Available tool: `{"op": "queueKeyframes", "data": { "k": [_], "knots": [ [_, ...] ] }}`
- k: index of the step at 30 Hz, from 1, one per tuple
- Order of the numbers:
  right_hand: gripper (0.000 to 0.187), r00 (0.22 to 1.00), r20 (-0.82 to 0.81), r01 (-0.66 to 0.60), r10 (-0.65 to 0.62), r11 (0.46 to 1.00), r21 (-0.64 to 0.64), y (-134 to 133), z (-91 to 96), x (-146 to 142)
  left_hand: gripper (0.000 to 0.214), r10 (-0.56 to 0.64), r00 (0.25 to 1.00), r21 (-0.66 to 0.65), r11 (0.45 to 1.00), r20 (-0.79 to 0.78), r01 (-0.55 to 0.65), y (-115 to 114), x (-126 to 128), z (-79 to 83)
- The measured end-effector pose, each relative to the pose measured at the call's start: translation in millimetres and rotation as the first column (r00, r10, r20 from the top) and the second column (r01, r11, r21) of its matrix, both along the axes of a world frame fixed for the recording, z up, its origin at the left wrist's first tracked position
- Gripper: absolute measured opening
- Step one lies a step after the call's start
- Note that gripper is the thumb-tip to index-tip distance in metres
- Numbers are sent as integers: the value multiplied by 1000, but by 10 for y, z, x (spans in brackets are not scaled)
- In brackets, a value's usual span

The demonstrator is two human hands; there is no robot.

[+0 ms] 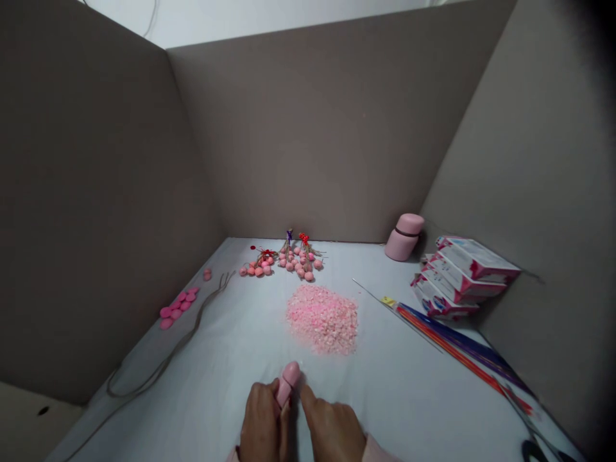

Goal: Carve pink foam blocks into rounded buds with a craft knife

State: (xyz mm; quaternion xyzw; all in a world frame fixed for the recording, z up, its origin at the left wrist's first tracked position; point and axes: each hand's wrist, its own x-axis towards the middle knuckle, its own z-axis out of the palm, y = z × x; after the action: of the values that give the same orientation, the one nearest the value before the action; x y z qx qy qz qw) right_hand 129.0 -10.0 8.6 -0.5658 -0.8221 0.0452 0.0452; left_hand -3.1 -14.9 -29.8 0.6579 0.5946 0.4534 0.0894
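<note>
My left hand (260, 420) is closed around a smooth pink rod-shaped piece with a rounded end (290, 375), low in the middle of the head view. A crease runs across the piece below its rounded tip; its lower part is hidden in my fingers. Just to the right, my right hand (337, 427) has its index finger stretched out close beside the piece, the other fingers bent. I see nothing held in it. Beyond both hands lies a loose heap of pink and pale crumbly bits (325, 319) on the white table surface (231, 350).
Bow-tied bunches of pink balls (303, 260) lie at the back. Pink discs (178, 308) and a long cord (185, 337) are left. A pink flask (405, 237), stacked boxes (462, 276), a thin metal rod (373, 295), coloured strips (452, 343) and scissors (532, 449) are right. Grey panels (332, 135) enclose the table.
</note>
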Motion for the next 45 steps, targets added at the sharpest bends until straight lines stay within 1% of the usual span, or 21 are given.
{"op": "queueKeyframes", "data": {
  "k": [4, 9, 14, 20, 26, 30, 32, 35, 40, 45],
  "knots": [
    [49, 996, 94, 7, 1, 997, -82, 27, 84, -54, 21, -15, 1000, -9, 1000, 28, 15, 7, -19, -34],
    [52, 990, 139, 8, 6, 995, -101, 35, 156, -84, 20, -27, 998, -33, 999, 54, 29, 15, -45, -40],
    [47, 991, 135, 1, 8, 998, -69, 25, 128, -68, 20, -32, 997, -48, 998, 75, 36, 15, -48, -17],
    [28, 991, 136, 8, -2, 999, -40, 10, 100, -46, 22, -18, 997, -73, 997, 79, 24, 24, -62, 10],
    [28, 982, 187, 14, 3, 996, -87, 16, 117, -40, 23, -27, 992, -92, 995, 124, 38, 49, -112, 59],
    [28, 992, 125, -2, 14, 996, -95, 28, 111, -1, 22, -15, 986, -125, 991, 164, 36, 60, -134, 97],
    [31, 997, 78, -22, 29, 995, -94, 40, 109, 14, 23, -15, 982, -145, 988, 187, 43, 58, -133, 118],
    [37, 998, 32, -48, 52, 992, -120, 66, 105, 13, 24, 19, 977, -195, 981, 212, 23, 49, -123, 151],
    [41, 999, -10, -49, 48, 978, -203, 135, 115, -43, 24, 29, 976, -213, 977, 214, 17, 32, -94, 212],
    [44, 998, -5, -61, 62, 950, -307, 193, 162, -70, 26, 90, 976, -247, 968, 198, -40, 13, -38, 271]
  ]
}}
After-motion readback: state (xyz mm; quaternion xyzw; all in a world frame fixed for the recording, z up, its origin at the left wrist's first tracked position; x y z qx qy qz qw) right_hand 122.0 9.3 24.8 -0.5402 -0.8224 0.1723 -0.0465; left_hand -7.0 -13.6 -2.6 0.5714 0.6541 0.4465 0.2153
